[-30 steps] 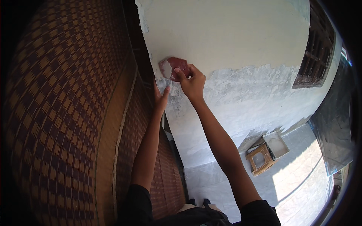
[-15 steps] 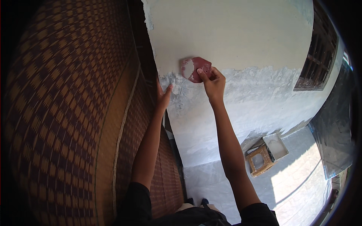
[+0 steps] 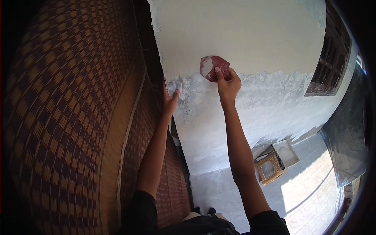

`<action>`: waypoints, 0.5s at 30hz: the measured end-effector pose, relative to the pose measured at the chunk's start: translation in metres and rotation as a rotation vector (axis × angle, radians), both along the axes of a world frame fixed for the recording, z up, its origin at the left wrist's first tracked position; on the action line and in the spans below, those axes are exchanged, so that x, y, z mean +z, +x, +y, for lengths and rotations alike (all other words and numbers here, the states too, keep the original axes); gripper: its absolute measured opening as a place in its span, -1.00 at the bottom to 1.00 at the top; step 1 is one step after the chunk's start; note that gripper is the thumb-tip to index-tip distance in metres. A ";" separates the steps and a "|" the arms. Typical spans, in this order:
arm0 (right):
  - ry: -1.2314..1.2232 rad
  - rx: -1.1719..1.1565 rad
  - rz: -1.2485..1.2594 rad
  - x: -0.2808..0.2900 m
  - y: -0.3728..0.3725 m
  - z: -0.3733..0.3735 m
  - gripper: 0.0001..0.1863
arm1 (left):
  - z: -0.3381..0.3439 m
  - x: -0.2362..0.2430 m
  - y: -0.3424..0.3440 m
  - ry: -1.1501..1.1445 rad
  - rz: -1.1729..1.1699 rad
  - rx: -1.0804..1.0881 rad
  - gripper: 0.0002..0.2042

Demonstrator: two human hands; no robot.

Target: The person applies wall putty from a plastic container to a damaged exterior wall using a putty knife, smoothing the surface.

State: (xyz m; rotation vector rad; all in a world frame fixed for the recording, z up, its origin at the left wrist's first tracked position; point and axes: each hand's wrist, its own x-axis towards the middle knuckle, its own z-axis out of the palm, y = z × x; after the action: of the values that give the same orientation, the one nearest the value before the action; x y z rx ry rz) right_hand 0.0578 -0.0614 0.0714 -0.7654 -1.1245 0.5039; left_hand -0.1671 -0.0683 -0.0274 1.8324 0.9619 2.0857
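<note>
My right hand (image 3: 229, 87) is closed on a flat, reddish, many-sided putty scraper (image 3: 224, 64), with the thumb pressed on its near face. Pale putty (image 3: 206, 67) coats the left part of the scraper. It is against the wall, or very close to it, where the smooth cream coat (image 3: 250, 35) meets the rough grey-white surface (image 3: 258, 94). At the wall's left edge rests my left hand (image 3: 170, 102), thumb stretched on the wall face and fingers apart from it, partly hidden round the edge. Nothing loose shows in that hand.
A woven brown-patterned mat (image 3: 70, 117) hangs along my left. Below right, a worn wooden stool (image 3: 270, 169) stands beside a grey tray (image 3: 286, 152). A barred window (image 3: 331, 51) sits at the wall's right. Dark clear sheeting (image 3: 348, 133) hangs farther right, above a sunlit tiled floor (image 3: 309, 184).
My right hand and the putty scraper have shifted right and slightly upward along the wall. The left hand stays at the wall's edge.
</note>
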 end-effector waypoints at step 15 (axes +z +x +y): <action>0.011 -0.002 -0.066 0.007 -0.008 -0.009 -0.72 | -0.001 -0.004 -0.007 -0.049 -0.049 -0.025 -0.25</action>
State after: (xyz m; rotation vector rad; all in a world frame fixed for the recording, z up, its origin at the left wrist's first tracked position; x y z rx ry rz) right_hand 0.0493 -0.0707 0.0784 -0.7778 -1.1870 0.4736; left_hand -0.1739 -0.0689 -0.0309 1.7519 0.9645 2.0644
